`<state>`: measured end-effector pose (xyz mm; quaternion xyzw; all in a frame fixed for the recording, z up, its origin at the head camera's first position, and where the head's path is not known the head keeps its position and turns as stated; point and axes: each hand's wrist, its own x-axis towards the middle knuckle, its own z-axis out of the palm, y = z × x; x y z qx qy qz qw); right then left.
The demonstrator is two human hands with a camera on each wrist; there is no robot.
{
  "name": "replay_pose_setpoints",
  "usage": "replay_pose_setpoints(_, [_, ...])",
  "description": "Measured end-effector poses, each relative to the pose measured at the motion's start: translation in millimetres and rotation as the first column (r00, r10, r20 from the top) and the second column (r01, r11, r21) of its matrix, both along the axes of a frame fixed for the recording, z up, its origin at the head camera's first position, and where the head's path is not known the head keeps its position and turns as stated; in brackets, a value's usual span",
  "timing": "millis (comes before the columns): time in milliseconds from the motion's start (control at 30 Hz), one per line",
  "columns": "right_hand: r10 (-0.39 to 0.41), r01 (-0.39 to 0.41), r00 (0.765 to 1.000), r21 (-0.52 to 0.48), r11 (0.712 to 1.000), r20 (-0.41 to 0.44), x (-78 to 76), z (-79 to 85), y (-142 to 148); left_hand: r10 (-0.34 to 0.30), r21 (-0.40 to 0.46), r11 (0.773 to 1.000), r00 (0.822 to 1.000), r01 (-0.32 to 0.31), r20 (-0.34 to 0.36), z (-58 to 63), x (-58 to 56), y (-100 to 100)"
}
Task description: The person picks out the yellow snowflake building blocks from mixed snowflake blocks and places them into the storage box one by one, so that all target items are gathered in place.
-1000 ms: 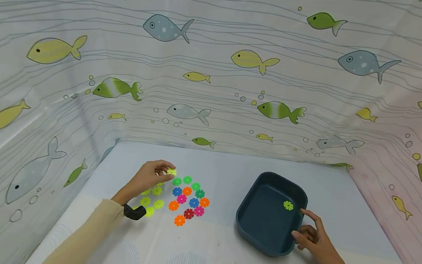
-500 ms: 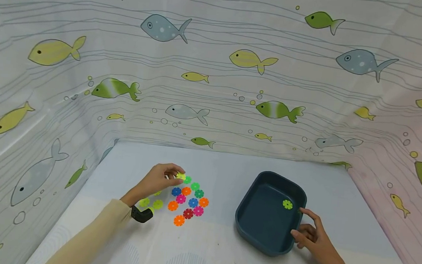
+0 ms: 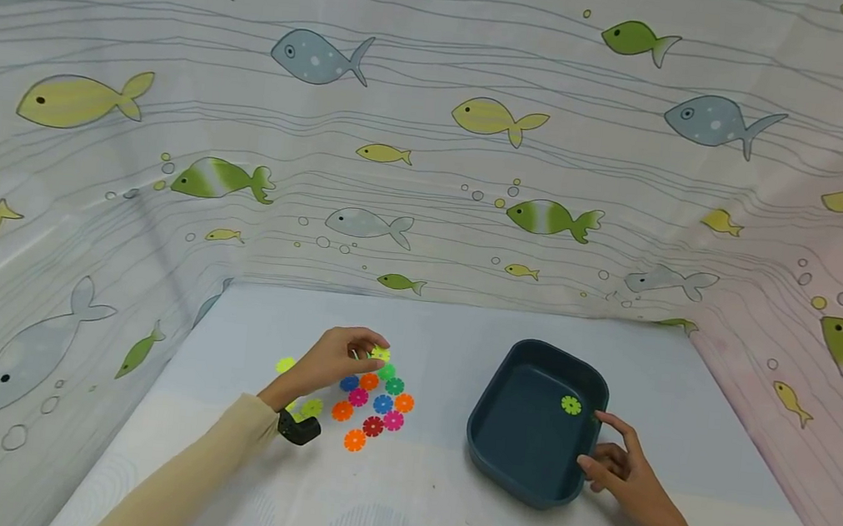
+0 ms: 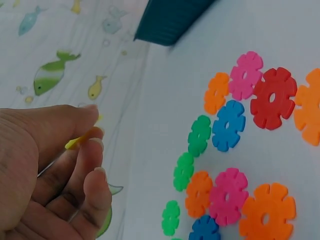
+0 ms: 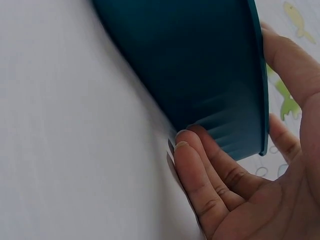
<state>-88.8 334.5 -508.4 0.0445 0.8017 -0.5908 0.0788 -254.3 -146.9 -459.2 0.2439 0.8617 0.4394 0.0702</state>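
Observation:
My left hand (image 3: 333,364) pinches a yellow-green flower-shaped plastic disc (image 3: 381,354) between thumb and fingertips, above the table; only a thin yellow edge of the disc (image 4: 74,143) shows in the left wrist view. Beneath and beside that hand lie loose notched discs: orange (image 3: 355,440), dark red (image 3: 373,426), pink (image 3: 393,420), blue (image 3: 382,404) and green (image 3: 395,386). At the right, my right hand (image 3: 625,469) holds the side of a dark blue plastic basin (image 3: 526,448), digits at its rim and fingertips against its outer wall (image 5: 200,65). One yellow-green disc (image 3: 570,405) lies inside.
More yellow-green discs (image 3: 312,407) lie by my left wrist, partly hidden by the arm. A white table (image 3: 430,506) carries everything. Fish-printed sheeting (image 3: 429,172) closes off the back and both sides. A black strap device (image 3: 299,428) sits at my left wrist.
My left hand has moved right with the pinched disc, from over the yellow-green discs to over the green ones. My right hand stays at the basin; the view has shifted slightly.

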Motion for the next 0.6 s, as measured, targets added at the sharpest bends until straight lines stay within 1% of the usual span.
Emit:
replay_pose_setpoints(200, [0.004, -0.004, 1.000, 0.005, 1.000, -0.004, -0.2, 0.1, 1, -0.050, 0.019, 0.999, 0.999, 0.050, -0.022, 1.4, 1.0, 12])
replay_pose_setpoints(433, [0.015, -0.015, 1.000, 0.010, 1.000, 0.007, -0.4, 1.2, 1, -0.058, 0.015, 0.998, 0.998, 0.059, -0.020, 3.6, 3.8, 23])
replay_pose_setpoints(600, [0.001, -0.001, 1.000, 0.007, 1.000, 0.009, 0.9, 2.9, 0, -0.080, 0.024, 0.996, 0.997, 0.081, -0.018, -0.1, 4.1, 29])
